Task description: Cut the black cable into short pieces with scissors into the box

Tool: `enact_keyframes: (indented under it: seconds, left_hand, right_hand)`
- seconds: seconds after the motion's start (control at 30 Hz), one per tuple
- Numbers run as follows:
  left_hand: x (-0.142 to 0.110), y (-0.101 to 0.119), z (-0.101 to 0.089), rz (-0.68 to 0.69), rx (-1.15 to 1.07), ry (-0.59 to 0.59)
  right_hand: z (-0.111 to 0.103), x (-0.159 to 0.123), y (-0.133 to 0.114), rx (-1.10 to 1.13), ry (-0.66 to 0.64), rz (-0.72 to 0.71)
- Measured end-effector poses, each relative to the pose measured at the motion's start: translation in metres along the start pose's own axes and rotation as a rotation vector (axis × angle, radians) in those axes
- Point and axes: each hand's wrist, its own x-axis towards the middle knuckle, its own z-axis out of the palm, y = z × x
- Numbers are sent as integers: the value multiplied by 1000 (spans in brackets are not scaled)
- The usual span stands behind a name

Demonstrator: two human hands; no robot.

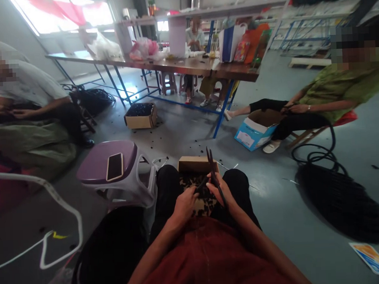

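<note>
I sit with a cardboard box point(195, 163) between my knees, and black cut bits point(200, 195) fill it. My right hand point(219, 189) grips a pair of black scissors point(213, 174), tips pointing up and away from me. My left hand point(184, 205) pinches a short black cable piece point(201, 185), whose end reaches toward the scissors. The exact contact between cable and blades is hidden by my fingers.
A purple plastic stool point(107, 161) with a phone point(115, 166) stands at my left. A large coil of black cable point(338, 200) lies on the floor at right. Seated co-workers work on both sides, near more boxes. Black bits litter the floor before a long blue-legged table point(186, 66).
</note>
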Motion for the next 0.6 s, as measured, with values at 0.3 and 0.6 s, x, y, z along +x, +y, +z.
enact_keyframes:
  seconds: [0.3, 0.6]
  left_hand:
    - [-11, 14, -6, -110, -476, -335]
    - [-11, 13, 10, 25, -69, -26]
  right_hand:
    - [-7, -9, -22, 255, -98, 89]
    - [2, -12, -8, 88, 0, 22]
